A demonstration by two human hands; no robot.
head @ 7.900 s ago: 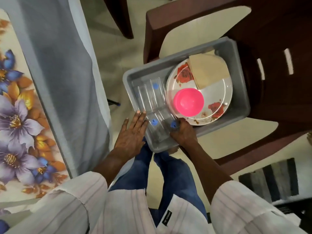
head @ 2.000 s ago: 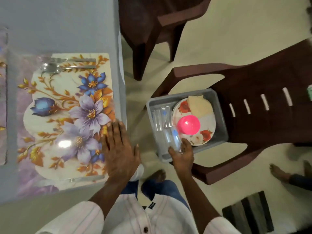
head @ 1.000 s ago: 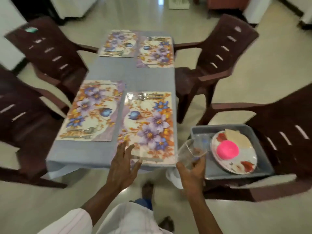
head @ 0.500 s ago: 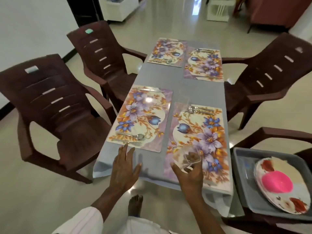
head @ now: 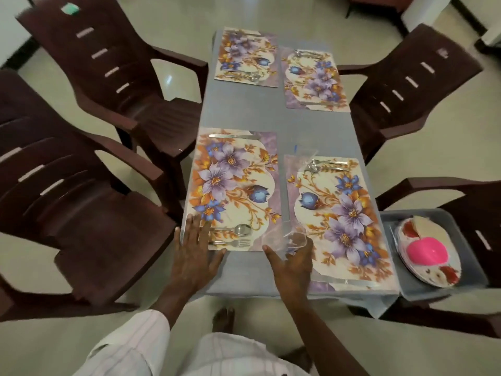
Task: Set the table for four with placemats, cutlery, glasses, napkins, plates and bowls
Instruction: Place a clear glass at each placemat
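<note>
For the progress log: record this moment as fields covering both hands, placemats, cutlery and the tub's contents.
placemats: four floral ones on the grey tablecloth
cutlery: some on every placemat
left hand: flat, fingers straight, on the near-left placemat at its near corner
right hand: grips a clear glass above the gap between the two near placemats
grey tub: on a chair at right, holding floral plates and a pink bowl
not on table yet: plates, bowls, napkins

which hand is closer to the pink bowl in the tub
Right. The right hand, holding a clear glass, is over the near edge of the table, left of the pink bowl; the left hand lies farther left, at the corner of the near-left placemat.
</note>
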